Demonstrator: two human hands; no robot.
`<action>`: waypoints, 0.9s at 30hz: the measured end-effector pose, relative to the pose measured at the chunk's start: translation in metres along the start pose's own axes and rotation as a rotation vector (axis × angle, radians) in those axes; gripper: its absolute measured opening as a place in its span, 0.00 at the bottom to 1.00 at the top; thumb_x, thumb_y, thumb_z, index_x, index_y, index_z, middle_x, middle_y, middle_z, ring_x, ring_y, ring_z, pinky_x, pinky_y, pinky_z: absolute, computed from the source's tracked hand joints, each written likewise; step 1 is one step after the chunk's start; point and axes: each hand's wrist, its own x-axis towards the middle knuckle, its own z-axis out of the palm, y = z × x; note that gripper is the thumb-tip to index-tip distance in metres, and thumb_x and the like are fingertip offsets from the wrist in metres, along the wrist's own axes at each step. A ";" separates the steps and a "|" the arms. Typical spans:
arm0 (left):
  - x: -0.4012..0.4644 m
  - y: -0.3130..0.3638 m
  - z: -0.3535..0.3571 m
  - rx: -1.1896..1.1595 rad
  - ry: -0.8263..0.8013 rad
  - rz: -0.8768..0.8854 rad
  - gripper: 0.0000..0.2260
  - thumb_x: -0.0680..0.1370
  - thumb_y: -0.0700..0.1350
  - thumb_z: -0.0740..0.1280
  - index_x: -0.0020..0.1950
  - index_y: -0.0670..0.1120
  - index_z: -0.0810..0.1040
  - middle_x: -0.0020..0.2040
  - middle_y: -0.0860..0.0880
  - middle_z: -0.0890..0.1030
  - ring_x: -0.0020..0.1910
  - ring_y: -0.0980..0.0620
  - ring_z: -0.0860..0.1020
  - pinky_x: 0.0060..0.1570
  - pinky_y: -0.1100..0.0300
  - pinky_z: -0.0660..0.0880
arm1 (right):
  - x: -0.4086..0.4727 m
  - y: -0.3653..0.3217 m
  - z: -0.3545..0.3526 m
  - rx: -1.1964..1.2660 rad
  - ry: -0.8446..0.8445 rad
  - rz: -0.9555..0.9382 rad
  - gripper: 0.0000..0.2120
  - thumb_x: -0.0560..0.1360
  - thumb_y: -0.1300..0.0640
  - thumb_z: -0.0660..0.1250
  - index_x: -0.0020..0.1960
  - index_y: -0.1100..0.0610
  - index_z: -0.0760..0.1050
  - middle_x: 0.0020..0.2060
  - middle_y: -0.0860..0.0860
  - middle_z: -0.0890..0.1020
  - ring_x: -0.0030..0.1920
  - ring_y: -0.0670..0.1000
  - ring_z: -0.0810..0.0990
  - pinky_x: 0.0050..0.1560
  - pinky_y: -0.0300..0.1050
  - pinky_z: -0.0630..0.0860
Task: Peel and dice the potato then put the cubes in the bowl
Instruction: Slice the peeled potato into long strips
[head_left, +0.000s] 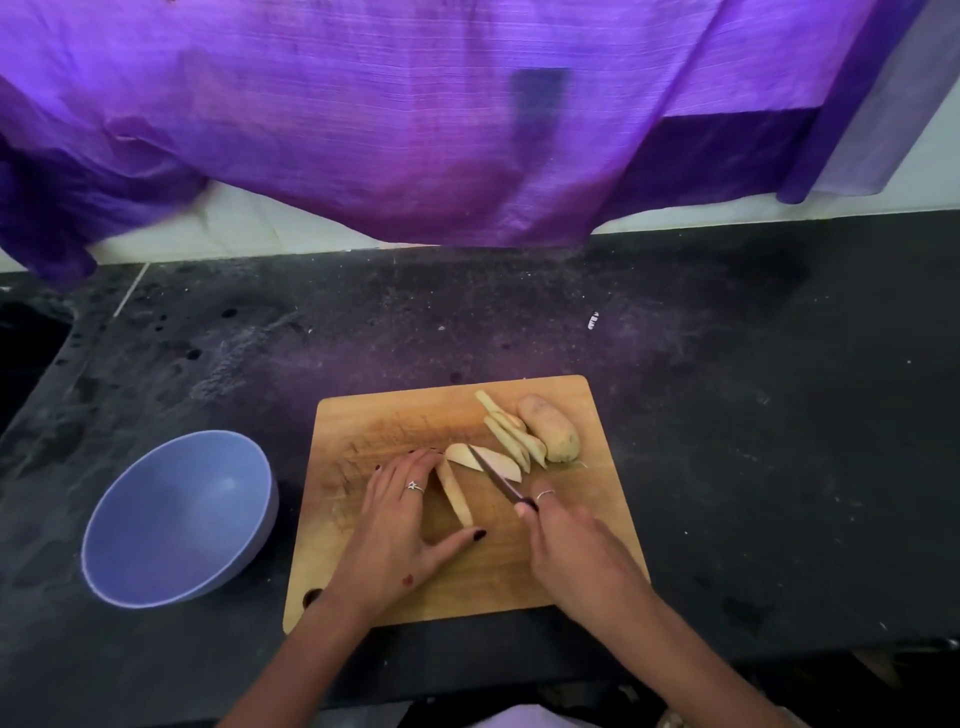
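On the wooden cutting board (395, 415) lie several pale potato slices (511, 439), fanned next to a potato half (549, 427) with its skin on. My left hand (397, 525) rests on the board, fingers straight, with a long potato strip (456, 493) between fingers and thumb. My right hand (576, 556) grips a small knife (496, 478) by its dark handle. The blade lies across a flat potato slice (483, 460), tip pointing up and left. A blue bowl (179, 517) stands to the left of the board, with nothing in it.
The board sits on a dark, scuffed stone counter (727, 415). Purple cloth (415, 114) hangs over the wall behind. A dark recess (26, 343) opens at the far left. The counter's front edge runs just under my forearms.
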 end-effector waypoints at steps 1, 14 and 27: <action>-0.002 -0.001 0.000 -0.022 0.011 -0.012 0.44 0.66 0.77 0.54 0.73 0.49 0.62 0.71 0.54 0.66 0.72 0.56 0.60 0.74 0.49 0.58 | -0.002 -0.003 0.003 0.013 -0.011 -0.030 0.14 0.83 0.46 0.47 0.64 0.50 0.63 0.37 0.45 0.71 0.38 0.49 0.74 0.35 0.45 0.67; -0.009 0.001 0.008 -0.046 0.051 -0.094 0.45 0.66 0.78 0.53 0.74 0.50 0.62 0.72 0.54 0.66 0.72 0.57 0.60 0.75 0.48 0.54 | 0.020 -0.016 0.020 -0.051 -0.098 -0.033 0.15 0.83 0.49 0.48 0.63 0.53 0.68 0.47 0.51 0.78 0.50 0.54 0.79 0.44 0.48 0.72; -0.007 0.014 0.001 0.024 0.015 -0.107 0.40 0.70 0.67 0.66 0.75 0.50 0.58 0.74 0.54 0.62 0.74 0.57 0.57 0.76 0.53 0.48 | 0.030 -0.004 0.019 -0.177 0.022 -0.103 0.19 0.84 0.51 0.48 0.73 0.52 0.53 0.50 0.52 0.78 0.46 0.53 0.78 0.41 0.47 0.70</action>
